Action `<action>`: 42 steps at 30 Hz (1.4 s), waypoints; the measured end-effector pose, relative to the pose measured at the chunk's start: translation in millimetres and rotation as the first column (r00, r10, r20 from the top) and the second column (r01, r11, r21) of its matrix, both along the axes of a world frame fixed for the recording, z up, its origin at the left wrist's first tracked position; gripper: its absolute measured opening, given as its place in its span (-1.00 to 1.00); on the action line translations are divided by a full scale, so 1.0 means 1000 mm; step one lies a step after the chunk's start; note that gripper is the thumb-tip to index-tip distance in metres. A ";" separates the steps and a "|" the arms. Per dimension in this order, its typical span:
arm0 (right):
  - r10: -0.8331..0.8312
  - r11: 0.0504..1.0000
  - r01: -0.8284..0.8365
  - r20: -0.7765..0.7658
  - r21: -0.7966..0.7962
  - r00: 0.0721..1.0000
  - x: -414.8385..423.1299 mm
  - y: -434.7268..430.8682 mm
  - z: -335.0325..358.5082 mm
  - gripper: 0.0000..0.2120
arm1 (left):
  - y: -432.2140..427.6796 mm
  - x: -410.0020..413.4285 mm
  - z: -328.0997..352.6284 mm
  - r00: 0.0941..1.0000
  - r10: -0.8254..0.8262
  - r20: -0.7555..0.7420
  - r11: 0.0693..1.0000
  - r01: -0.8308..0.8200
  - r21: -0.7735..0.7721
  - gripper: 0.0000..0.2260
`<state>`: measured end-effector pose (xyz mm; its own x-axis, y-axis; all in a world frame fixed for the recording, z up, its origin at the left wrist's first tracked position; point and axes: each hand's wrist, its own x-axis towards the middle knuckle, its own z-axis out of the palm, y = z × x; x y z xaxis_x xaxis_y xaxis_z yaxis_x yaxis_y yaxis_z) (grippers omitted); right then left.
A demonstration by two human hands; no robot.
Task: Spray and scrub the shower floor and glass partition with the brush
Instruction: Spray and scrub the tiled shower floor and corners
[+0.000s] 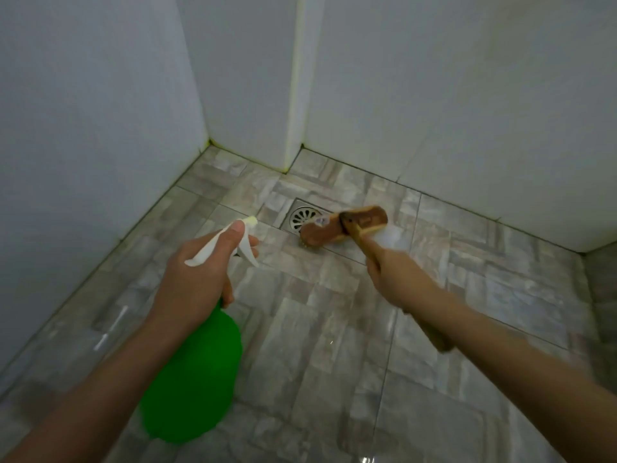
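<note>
Nearest, hanging below the left hand point(197, 272): green plastic spray bottle with white trigger head point(197, 372), neck gripped, fingers at the trigger, nozzle aimed forward, probably to wet the grey stone-look tiled shower floor point(334, 329). Right hand point(384, 272) closed round the handle of a brown wooden scrubbing brush point(322, 230), angled down to press bristles onto tile beside the round metal drain point(302, 216). Glass partition not clearly identifiable.

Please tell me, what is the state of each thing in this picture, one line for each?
spray bottle: held up, tilted, nozzle toward the floor.
left hand: grips the bottle's neck, fingers on the trigger.
brush: head down on the floor, beside the drain, blurred.
right hand: grips the brush handle.
drain: grate in place.
floor: glossy, with a white patch beside the brush.
</note>
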<state>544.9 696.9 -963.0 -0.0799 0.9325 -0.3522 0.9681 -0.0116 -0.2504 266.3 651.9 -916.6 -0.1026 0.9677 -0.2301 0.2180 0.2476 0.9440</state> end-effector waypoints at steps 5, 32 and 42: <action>0.104 0.987 -0.100 -0.024 0.126 0.994 -0.055 0.052 -0.022 -0.47 | -0.006 -0.024 0.002 0.996 0.084 -0.003 0.996 -0.084 -0.001 -0.71; 0.639 0.761 -0.649 0.182 -0.003 0.748 -0.153 0.138 0.010 -0.55 | -0.040 -0.111 0.016 0.947 0.312 0.072 0.949 -0.314 0.027 -0.50; 0.595 0.792 -0.605 0.114 0.082 0.795 -0.133 0.159 -0.004 -0.53 | -0.057 -0.107 0.005 0.952 0.297 0.069 0.954 -0.299 0.011 -0.55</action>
<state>411.8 856.0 -966.8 -0.6129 0.7383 -0.2816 0.7874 0.6007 -0.1387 159.1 595.4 -911.5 -0.3723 0.9002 -0.2258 0.0746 0.2716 0.9595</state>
